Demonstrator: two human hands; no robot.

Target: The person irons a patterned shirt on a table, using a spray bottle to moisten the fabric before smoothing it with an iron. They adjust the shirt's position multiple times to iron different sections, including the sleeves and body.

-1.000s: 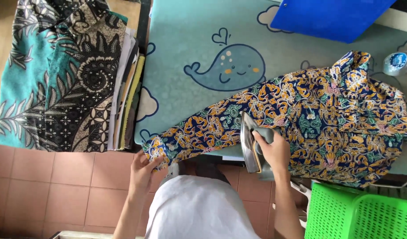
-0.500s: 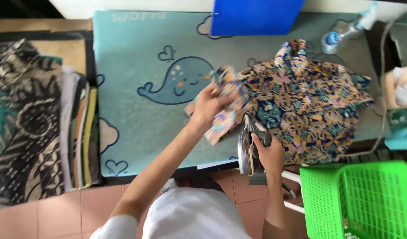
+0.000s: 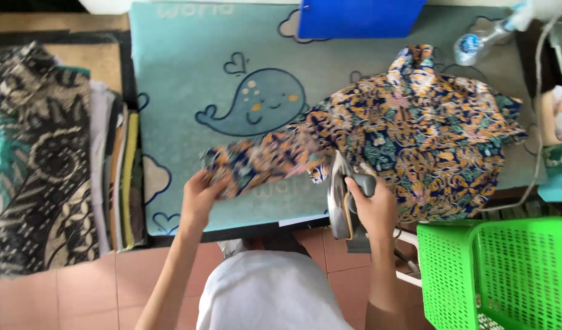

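I see right hand (image 3: pixel 371 208) wrapped around the iron (image 3: pixel 341 198) handle, iron tipped on edge at the shirt's (image 3: pixel 415 146) near hem, soleplate off the cloth. Left hand (image 3: pixel 201 194) fingers pinch the sleeve (image 3: pixel 262 162), pulling it flat left of the shirt on the whale-print table (image 3: pixel 189 79).

The teal whale-print mat (image 3: pixel 189 73) lies bare to the left of the patterned shirt (image 3: pixel 415 134) — open room there; a stack of folded cloths (image 3: pixel 55 159) bounds its left edge. On the right, a green basket (image 3: pixel 507 275), a plastic bottle (image 3: pixel 473 44) and a blue board (image 3: pixel 360 17) hem the shirt in — little passage.
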